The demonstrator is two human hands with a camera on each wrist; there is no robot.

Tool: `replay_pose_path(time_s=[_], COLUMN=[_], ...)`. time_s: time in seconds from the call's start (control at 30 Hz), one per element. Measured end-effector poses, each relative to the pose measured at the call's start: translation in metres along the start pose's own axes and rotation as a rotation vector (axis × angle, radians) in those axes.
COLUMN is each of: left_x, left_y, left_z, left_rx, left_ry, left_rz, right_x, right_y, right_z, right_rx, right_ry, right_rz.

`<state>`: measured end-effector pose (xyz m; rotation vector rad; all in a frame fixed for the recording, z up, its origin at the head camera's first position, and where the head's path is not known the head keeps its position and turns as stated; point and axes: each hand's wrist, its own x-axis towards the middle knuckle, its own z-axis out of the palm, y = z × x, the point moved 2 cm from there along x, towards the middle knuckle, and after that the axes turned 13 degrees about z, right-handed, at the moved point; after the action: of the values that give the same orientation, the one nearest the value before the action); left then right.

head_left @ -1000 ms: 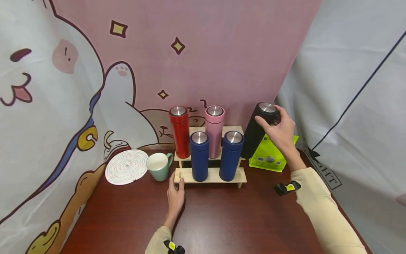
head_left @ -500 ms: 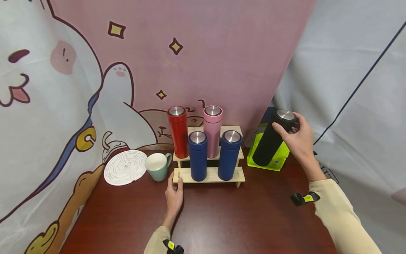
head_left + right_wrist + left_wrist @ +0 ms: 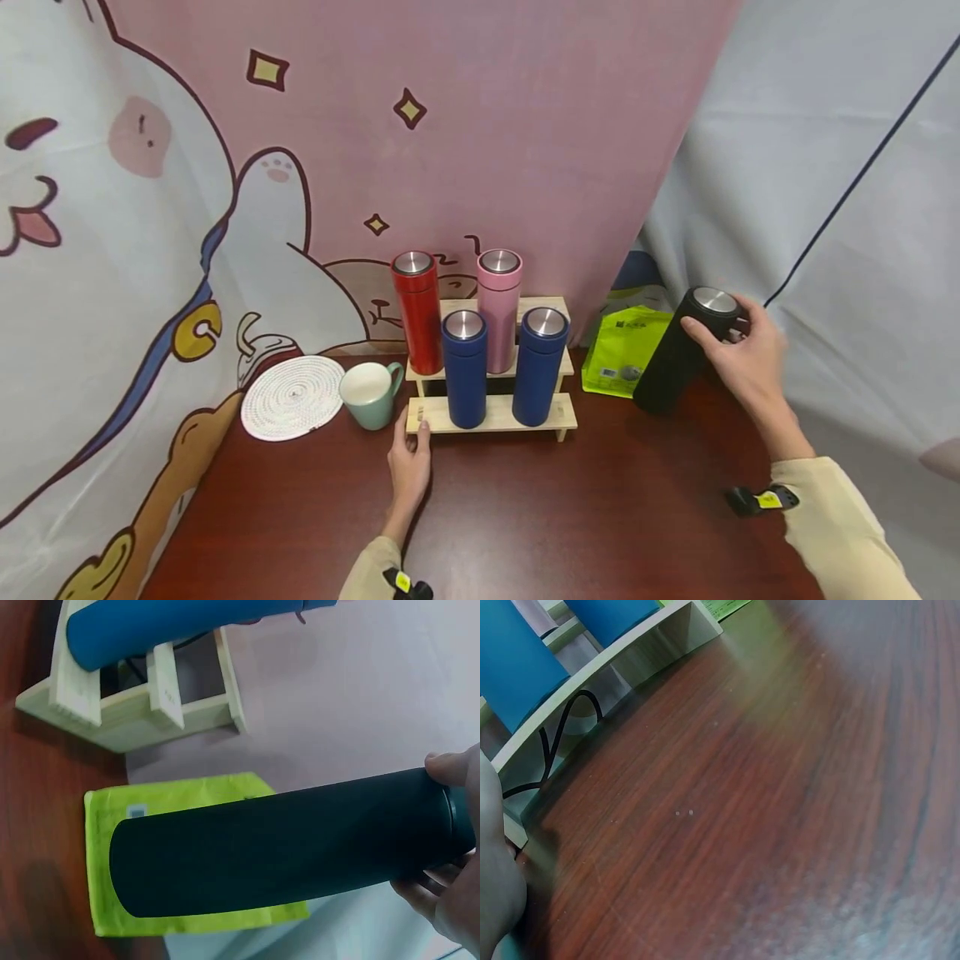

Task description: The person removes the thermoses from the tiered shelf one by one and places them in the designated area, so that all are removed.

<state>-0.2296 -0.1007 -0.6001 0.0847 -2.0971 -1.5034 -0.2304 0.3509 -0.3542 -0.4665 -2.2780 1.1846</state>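
One black bottle [image 3: 675, 367] is held near its top by the right hand [image 3: 753, 362], the thumb set on one side and the fingers curled round the other, so the grip is closed to the bottle's own width. The bottle is tilted, its silvery lid [image 3: 715, 300] leaned rightward at the grip and its base lower and to the left; whether the table [image 3: 540, 517] is touched by that base cannot be made out with certainty. Just left of the grip, behind the bottle, a yellow-green bag [image 3: 618, 354] is seen, partly covered by the bottle in the right wrist view.

Farther left of that grip, a stepped wooden rack [image 3: 499, 415] is set on the table. The left end of its front plank is pinched by the left hand [image 3: 409, 475], with the thumb laid on top. Between the two grips, two blue bottles [image 3: 538, 375] are stood upright on the front plank. Behind them, a pink bottle [image 3: 498, 308] and a red bottle [image 3: 418, 325] are carried upright on a higher step. Just left of the left-hand grip, a green mug [image 3: 369, 404] is placed, and past it a round white mat [image 3: 292, 398].
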Motion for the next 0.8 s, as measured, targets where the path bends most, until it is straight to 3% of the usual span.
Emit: replay_pose_path(time_s=[0.4, 0.8], left_x=[0.0, 0.001], left_y=[-0.002, -0.002], left_z=[0.0, 0.001], left_rx=[-0.022, -0.032], left_ry=[-0.003, 0.001], left_rz=[-0.009, -0.009], right_x=[-0.004, 0.002], right_y=[0.043, 0.08], right_z=[-0.031, -0.052], right_rx=[-0.084, -0.161], right_ry=[-0.008, 0.07], right_rz=[0.134, 0.277])
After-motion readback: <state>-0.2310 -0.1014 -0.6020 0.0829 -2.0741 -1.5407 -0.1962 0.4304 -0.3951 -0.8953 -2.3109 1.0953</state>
